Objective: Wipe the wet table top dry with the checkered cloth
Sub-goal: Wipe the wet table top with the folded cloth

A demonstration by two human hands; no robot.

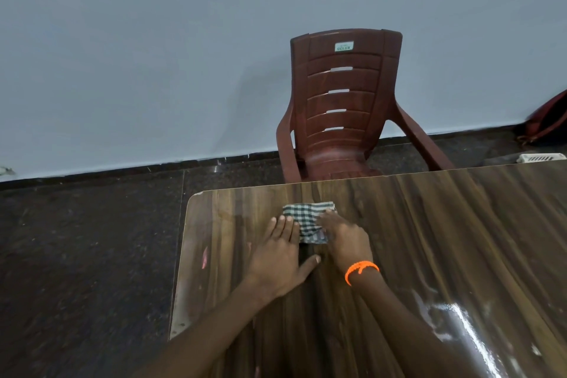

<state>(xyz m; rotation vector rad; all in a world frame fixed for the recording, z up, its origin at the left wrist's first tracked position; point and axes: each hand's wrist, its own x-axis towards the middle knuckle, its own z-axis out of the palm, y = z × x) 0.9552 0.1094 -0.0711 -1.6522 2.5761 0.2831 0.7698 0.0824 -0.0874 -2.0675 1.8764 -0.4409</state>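
**Both hands flat on the cloth, far-left part of the table**

Dark wood-grain laminate table top (429, 239), rounded far-left corner, filling the near right of the view. Wet sheen and pale streaks at near right; faint damp patch left of the cloth.

Small folded green-and-white checkered cloth (306, 218) lying flat on the table, close to the far edge, a little in from the left corner.

Left hand (283, 255) palm down, fingers straight and together, fingertips overlapping the cloth's left edge, thumb spread toward the right along the wood. Released, not clenched; pressing, not grasping.

Right hand (345, 238) palm down over the cloth's near-right part, fingers extended across the checks. Flat, pressing; no curl visible round the fabric. Bright orange braided thread band (360, 268) at the right wrist.

Beyond the table: reddish-brown moulded plastic armchair (343, 107) with slotted back and a small green label near the top, seat just behind the table's far edge. Pale blue-grey wall (153, 55) behind. Dark speckled stone floor (76, 255) to the left. Dark red bag (549, 120), partly cut off, at far right by the wall; small white slotted object (541, 158) on the floor near it.
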